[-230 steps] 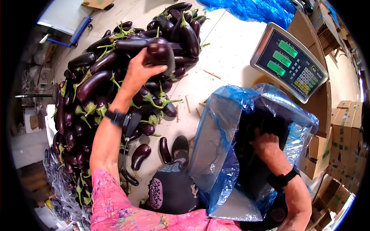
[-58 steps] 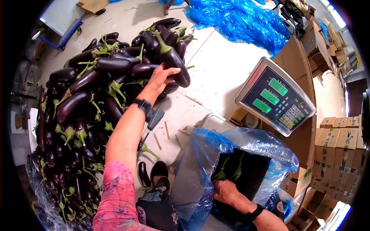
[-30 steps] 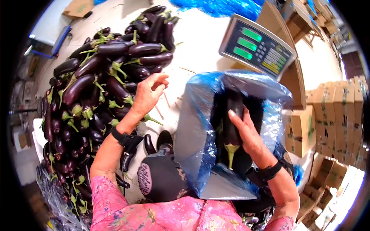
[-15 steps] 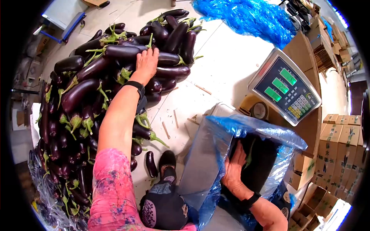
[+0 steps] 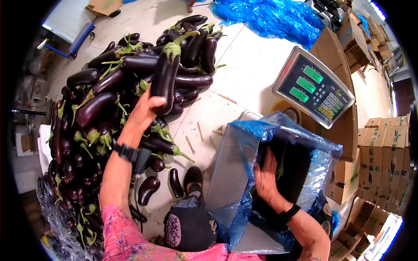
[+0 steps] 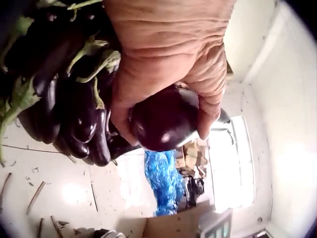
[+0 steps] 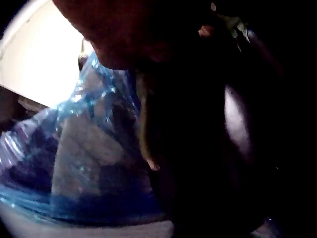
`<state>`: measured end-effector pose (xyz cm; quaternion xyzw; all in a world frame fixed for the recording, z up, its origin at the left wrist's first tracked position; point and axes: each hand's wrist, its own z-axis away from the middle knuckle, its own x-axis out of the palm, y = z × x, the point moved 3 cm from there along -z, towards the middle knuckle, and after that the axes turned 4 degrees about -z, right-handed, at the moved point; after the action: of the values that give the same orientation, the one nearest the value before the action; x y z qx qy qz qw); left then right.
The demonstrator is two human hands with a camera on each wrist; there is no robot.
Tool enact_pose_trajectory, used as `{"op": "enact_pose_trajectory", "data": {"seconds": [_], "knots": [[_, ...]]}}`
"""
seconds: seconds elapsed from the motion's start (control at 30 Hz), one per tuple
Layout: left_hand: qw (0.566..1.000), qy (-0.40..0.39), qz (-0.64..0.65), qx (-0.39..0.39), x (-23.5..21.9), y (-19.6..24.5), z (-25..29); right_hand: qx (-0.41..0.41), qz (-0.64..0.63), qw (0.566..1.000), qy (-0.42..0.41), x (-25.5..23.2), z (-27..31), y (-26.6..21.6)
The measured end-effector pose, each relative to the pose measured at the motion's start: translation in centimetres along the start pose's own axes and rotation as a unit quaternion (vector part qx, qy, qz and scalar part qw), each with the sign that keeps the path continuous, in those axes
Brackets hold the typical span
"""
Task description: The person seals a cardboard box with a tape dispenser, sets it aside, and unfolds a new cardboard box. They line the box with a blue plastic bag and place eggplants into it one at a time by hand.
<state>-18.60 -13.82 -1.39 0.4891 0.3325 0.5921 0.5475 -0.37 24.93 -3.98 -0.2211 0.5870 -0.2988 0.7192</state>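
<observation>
My left hand (image 5: 146, 111) grips a dark purple eggplant (image 5: 165, 78) by its lower end, stem up, over the left pile (image 5: 98, 108). The left wrist view shows thumb and fingers around the eggplant's rounded end (image 6: 163, 121). Inside a container lined with blue plastic (image 5: 244, 174), my right hand (image 5: 267, 178) lies with straight fingers along the left inner side, over dark contents. A green stem (image 5: 282, 163) shows beside its fingers. In the dark right wrist view, part of the hand (image 7: 124, 34) is above a stem (image 7: 144, 124); what its fingertips touch is hidden.
A scale with green displays (image 5: 313, 87) stands beyond the container. Cardboard boxes (image 5: 381, 152) are stacked at the right, and blue plastic sheeting (image 5: 270, 19) lies at the back. Loose eggplants (image 5: 149, 190) rest on the floor near a shoe (image 5: 193, 177).
Since half a second ago, my left hand has gone from lying on the pile to gripping a raised, upright eggplant. My right hand stays in the container, fingers still straight.
</observation>
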Motion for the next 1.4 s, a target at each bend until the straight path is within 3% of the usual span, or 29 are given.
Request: {"op": "enact_pose_trajectory", "data": {"seconds": [0.1,0.17,0.2,0.23,0.3,0.37,0.4,0.43,0.5,0.57,0.6,0.73,0.83,0.87,0.97,1.03,1.07,1.1,1.2,1.3,1.33,1.4], "knots": [[0.993,-0.007,-0.100,0.066,3.5,1.7,5.4,0.018,-0.029,0.999,-0.041,-2.8,-0.9,0.0],[0.960,-0.101,-0.201,0.167,9.2,4.8,8.3,0.106,-0.039,0.972,-0.205,-6.2,-2.1,-0.1],[0.916,-0.136,-0.283,0.249,11.8,6.3,9.1,0.193,-0.172,0.950,-0.176,-8.5,-1.4,-2.5],[0.859,-0.170,-0.357,0.326,14.2,7.0,9.9,0.178,-0.319,0.912,-0.188,-9.7,-0.3,-4.1],[0.735,-0.234,-0.453,0.447,18.5,6.6,10.6,0.172,-0.523,0.796,-0.251,-11.1,2.3,-5.6],[0.718,-0.281,-0.415,0.483,22.2,4.8,10.8,0.126,-0.480,0.799,-0.339,-11.5,4.4,-7.4],[0.747,-0.297,-0.370,0.465,23.4,4.1,10.4,0.187,-0.416,0.840,-0.294,-12.4,5.6,-9.0],[0.740,-0.290,-0.404,0.453,24.0,4.0,10.0,0.217,-0.468,0.825,-0.230,-12.0,6.6,-8.7],[0.816,-0.238,-0.332,0.408,22.5,3.8,7.7,0.291,-0.463,0.818,-0.177,-13.0,7.4,-7.3],[0.894,-0.096,-0.332,0.286,18.4,2.7,4.0,0.291,-0.431,0.845,-0.126,-13.5,7.6,-5.5],[0.908,-0.019,-0.320,0.271,15.8,1.4,1.6,0.276,-0.426,0.856,-0.104,-13.2,7.4,-4.8],[0.817,0.074,-0.517,0.245,8.5,-2.3,-3.9,0.233,-0.294,0.923,-0.082,-9.8,4.6,-2.2],[0.716,0.097,-0.643,0.255,3.0,-6.5,-8.5,0.091,-0.023,0.995,0.030,-4.6,4.2,2.2],[0.682,0.101,-0.674,0.265,1.9,-7.4,-9.7,0.076,-0.018,0.996,0.043,-4.2,4.4,2.2],[0.644,0.115,-0.730,0.197,0.9,-8.4,-11.9,0.092,0.005,0.996,0.011,-5.1,4.6,0.4],[0.595,0.109,-0.772,0.194,0.9,-8.7,-12.7,0.090,0.062,0.994,-0.013,-5.5,4.5,0.2],[0.580,0.081,-0.798,0.143,0.9,-8.8,-13.4,0.105,0.067,0.991,-0.040,-5.9,4.1,0.2],[0.582,0.063,-0.805,0.101,0.2,-9.8,-14.4,0.122,0.073,0.988,-0.064,-6.3,3.8,0.2],[0.587,0.106,-0.791,0.136,-0.4,-10.7,-15.5,0.111,0.062,0.988,-0.087,-6.9,3.5,0.0],[0.514,0.090,-0.847,0.096,-0.8,-10.8,-17.6,0.086,0.052,0.991,-0.085,-6.7,3.4,0.6],[0.523,0.104,-0.832,0.154,-0.7,-10.6,-17.7,0.096,0.051,0.990,-0.091,-6.8,3.4,0.4],[0.554,0.109,-0.813,0.144,-0.6,-10.2,-17.3,0.117,0.047,0.987,-0.100,-6.9,3.3,0.4]]}}
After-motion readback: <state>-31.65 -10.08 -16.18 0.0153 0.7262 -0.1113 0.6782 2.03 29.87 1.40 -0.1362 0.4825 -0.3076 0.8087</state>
